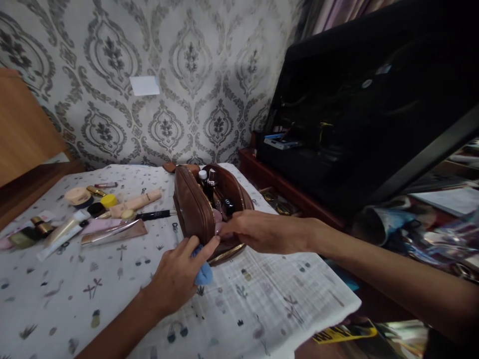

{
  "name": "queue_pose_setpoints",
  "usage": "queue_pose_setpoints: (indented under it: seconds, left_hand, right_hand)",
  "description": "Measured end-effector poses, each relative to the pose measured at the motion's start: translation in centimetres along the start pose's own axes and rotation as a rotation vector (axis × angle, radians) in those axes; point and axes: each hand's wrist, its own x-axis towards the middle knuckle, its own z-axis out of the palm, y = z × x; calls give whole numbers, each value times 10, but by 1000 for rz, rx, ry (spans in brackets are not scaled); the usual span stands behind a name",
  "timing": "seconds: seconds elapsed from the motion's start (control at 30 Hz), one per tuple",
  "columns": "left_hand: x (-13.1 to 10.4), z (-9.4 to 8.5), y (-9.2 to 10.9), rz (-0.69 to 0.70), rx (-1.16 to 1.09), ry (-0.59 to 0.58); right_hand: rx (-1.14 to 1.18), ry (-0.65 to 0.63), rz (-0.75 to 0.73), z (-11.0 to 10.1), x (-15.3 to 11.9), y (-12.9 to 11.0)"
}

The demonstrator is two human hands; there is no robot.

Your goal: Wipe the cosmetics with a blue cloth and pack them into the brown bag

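Note:
A brown zip-up cosmetic bag (192, 202) stands unzipped on the patterned cloth, with several small bottles inside. Among them are a white-capped bottle (202, 175) and a dark shiny cap (227, 205). My left hand (175, 271) is closed around a crumpled blue cloth (204, 274), its fingers against the bag's near end. Over the bag's right rim reaches my right hand (262, 230), fingers pinched together inside the opening. Something pink (217, 222) shows by its fingertips, but whether they grip it is hidden.
Left of the bag lie several cosmetics: tubes (130, 203), a yellow-lidded jar (109, 200), a round cream jar (78, 197) and a black pencil-like stick (155, 215). A large black screen (359, 109) leans at the right, above cluttered plastic wrapping (430, 239). The cloth-covered surface (239, 309) ends at the right.

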Motion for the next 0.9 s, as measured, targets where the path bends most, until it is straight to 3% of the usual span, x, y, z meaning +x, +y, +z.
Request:
queue_pose_setpoints:
  seconds: [0.23, 0.5, 0.67, 0.8, 0.9]
  left_hand:
    - [1, -1, 1, 17, 4, -33]
    - [1, -3, 1, 11, 7, -51]
    - [1, -2, 1, 20, 20, 7]
    - [-1, 0, 1, 29, 50, 61]
    - [-1, 0, 1, 40, 48, 84]
  right_hand:
    - [-138, -135, -13, 8, 11, 1]
    - [-281, -144, -28, 17, 16, -1]
    - [-306, -166, -3, 12, 17, -9]
    - [-245, -116, -21, 13, 14, -6]
    - [-127, -8, -43, 15, 9, 0]
